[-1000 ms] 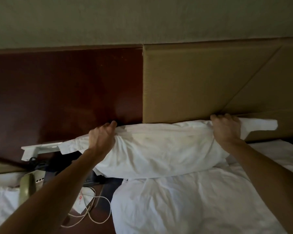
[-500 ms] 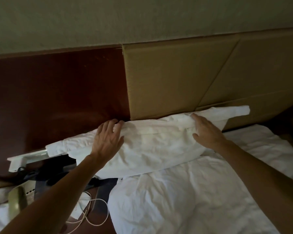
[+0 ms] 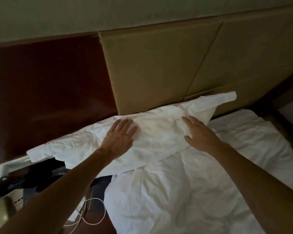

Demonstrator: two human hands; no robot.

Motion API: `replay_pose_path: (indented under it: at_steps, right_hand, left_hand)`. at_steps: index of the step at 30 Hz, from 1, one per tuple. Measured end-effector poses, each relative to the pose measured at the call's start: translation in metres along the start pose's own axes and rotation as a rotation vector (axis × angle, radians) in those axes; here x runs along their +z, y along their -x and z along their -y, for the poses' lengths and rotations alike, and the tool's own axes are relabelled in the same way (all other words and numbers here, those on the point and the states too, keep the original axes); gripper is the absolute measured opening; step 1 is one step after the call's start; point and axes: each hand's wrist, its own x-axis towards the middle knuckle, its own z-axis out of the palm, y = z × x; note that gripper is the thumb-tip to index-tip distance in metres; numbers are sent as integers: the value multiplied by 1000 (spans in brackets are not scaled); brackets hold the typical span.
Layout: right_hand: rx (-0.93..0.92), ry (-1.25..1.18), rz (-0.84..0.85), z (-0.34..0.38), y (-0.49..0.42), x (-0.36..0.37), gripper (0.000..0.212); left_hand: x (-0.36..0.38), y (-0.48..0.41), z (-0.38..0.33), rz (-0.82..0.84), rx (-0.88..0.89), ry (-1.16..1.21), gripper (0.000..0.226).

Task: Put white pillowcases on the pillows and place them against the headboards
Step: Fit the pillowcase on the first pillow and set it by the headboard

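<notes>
Down at the far left, a telephone [image 3: 3, 206] and a looping white cord [image 3: 95, 217] beside the bed. The left hand [image 3: 119, 139] lies flat on the white-cased pillow [image 3: 159, 132], fingers straight and spread, gripping nothing. The pillow lies along the foot of the tan headboard [image 3: 159, 68], its left end overhanging the bed. The right hand [image 3: 200, 132], also flat and unclenched, rests on its right half.

L hand [image 3: 119, 141] flat on pillow [image 3: 156, 132] | R hand [image 3: 200, 134] flat on pillow | pillow touching headboard [image 3: 150, 68] | on bed [image 3: 193, 191]
</notes>
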Motion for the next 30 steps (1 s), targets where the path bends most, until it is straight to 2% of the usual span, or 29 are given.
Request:
replay_pose_path:
  at_steps: [7, 10, 17, 21, 24, 26, 28, 30]
  right_hand:
    - [113, -112, -3, -25, 33, 3, 69]
    - [161, -145, -29, -42, 46, -1, 67]
    - [262, -265, -109, -58, 66, -17, 64]
    - [237, -336, -100, -65, 58, -25, 67]
    - [233, -287, -101, -76, 41, -34, 64]
    - [314, -235, -181, -85, 22, -43, 53]
    - [400, -320, -261, -95, 0, -47, 46]
    - [425, -495, -278, -105, -19, -47, 50]
  left_hand:
    - [7, -21, -15, -140, 13, 96, 35]
    - [-2, -48, -25, -173, -32, 84, 31]
    - [-34, -88, -67, -164, -76, 177, 26]
    - [-54, -99, -97, -142, -120, 245, 24]
    - [-74, -110, -108, -10, -95, 242, 29]
    - [-82, -123, -110, 126, -67, 150, 32]
    - [-83, -139, -113, 205, -95, 101, 36]
    - [-78, -158, -121, 227, -136, 99, 42]
